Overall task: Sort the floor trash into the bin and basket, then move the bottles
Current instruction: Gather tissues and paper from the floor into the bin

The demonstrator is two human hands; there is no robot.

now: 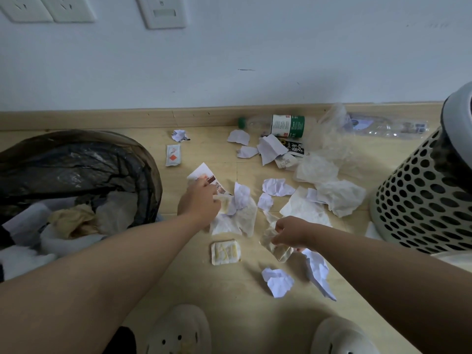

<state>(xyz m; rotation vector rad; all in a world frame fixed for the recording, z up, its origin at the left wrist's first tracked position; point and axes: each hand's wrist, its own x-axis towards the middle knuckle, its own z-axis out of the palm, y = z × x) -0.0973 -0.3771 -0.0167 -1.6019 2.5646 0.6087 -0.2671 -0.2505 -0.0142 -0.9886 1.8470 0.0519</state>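
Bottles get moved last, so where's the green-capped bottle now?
Head view: the green-capped bottle lies on its side along the baseboard, right of centre, behind the crumpled papers.

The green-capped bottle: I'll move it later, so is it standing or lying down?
Lying down. The bottle rests on its side along the baseboard, its green cap pointing left.

Bare forearms reaching from the lower corners toward mid-frame, left hand (201, 200) palm down, pinching a small packet (226, 203), right hand (291, 233) clutching a crumpled clear wrapper (278, 249)
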